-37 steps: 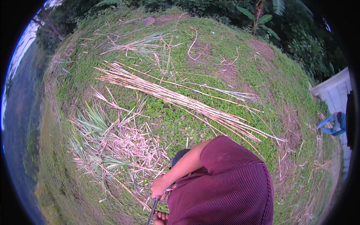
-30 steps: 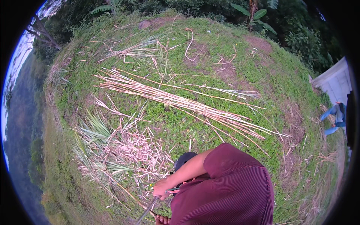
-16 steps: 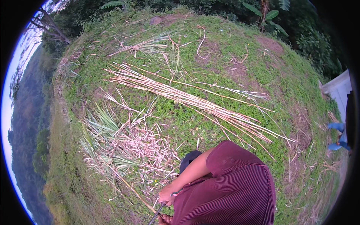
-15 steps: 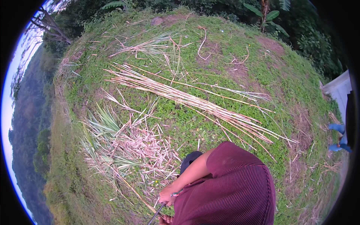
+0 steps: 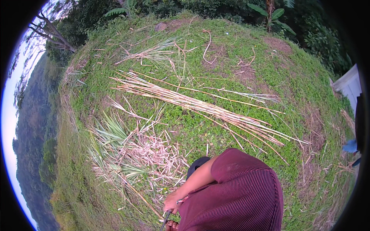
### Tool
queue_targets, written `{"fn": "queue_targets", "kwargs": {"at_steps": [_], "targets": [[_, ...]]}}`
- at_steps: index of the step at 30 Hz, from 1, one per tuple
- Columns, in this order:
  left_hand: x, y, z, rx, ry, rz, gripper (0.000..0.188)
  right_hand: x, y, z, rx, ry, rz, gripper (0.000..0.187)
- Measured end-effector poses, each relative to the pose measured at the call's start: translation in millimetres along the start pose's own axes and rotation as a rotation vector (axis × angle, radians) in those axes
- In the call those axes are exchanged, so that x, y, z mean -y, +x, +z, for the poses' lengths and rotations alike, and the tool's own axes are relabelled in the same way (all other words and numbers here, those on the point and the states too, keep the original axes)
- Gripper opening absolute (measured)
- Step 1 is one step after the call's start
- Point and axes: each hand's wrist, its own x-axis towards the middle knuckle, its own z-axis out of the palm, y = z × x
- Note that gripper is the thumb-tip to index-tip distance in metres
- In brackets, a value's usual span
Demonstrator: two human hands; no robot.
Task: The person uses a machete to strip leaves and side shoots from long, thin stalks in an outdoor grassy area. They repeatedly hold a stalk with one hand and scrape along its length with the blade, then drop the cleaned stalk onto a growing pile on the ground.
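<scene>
Far left: dark wooded hillside (image 5: 32,131) under a strip of pale sky. Nearer: heap of green leaves and pale strips (image 5: 148,152), spread loosely over the grass. Out of its lower side: single cane (image 5: 144,200), slants down rightward toward both hands near the lower edge. Beside the near end of that cane: slim dark tool (image 5: 164,222), points down and leftward, far end out of view. Right hand (image 5: 171,202): closed round the tool's upper end, banded at the wrist, back of hand upward. Just below, left hand (image 5: 172,226): fingers curled in, closed on the single cane, mostly cut off by the lower edge and maroon shirt (image 5: 235,188). Behind the bare right forearm: dark rounded thing (image 5: 197,164); cannot tell its kind. Farther out, across the middle: long bundle of canes (image 5: 190,104), slants down rightward. Far right: pale panels (image 5: 348,86), with something blue (image 5: 350,146) below.
</scene>
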Motion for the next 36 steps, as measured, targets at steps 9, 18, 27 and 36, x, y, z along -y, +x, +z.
{"fn": "queue_targets", "kwargs": {"at_steps": [9,18,27,36], "targets": [[-1,7,-17,0.01,0.009,0.005,0.023,11,1,0,-0.061,-0.139,0.114,0.031],[1,12,-33,0.01,0.015,0.008,0.023,23,3,6,-0.241,0.091,0.111,0.037],[8,14,-25,-0.02,0.026,0.012,0.022,42,54,14,-0.264,0.328,0.474,0.05],[12,17,-27,-0.044,0.016,0.0,0.022,44,53,11,-0.246,0.504,0.728,0.026]]}}
